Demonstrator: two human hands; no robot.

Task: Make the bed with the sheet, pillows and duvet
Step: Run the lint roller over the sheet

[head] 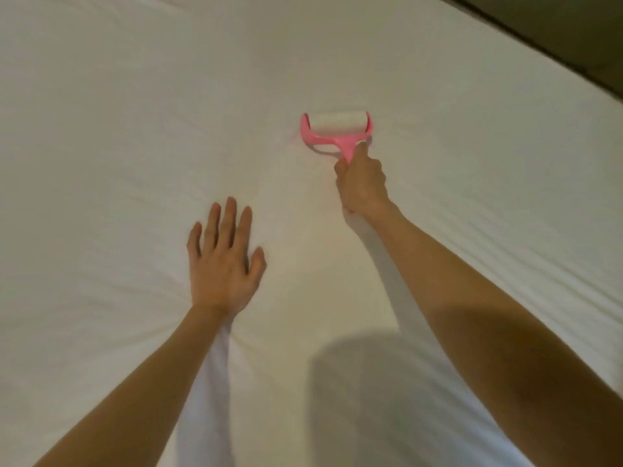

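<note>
Pink lint roller (337,129) and a dark strip (573,35) past the edge of the bed (135,96).
The lint roller sits a little right of the picture's middle, its white roll (338,124) lying crosswise and touching the bed. A pink fork (305,128) holds the roll at both ends and joins into a pink handle (347,150) that points toward the camera; only the handle's top shows. The dark olive-brown strip fills the upper right corner, well apart from the roller, along the bed's slanting edge; whether it is floor or wall cannot be told.
</note>
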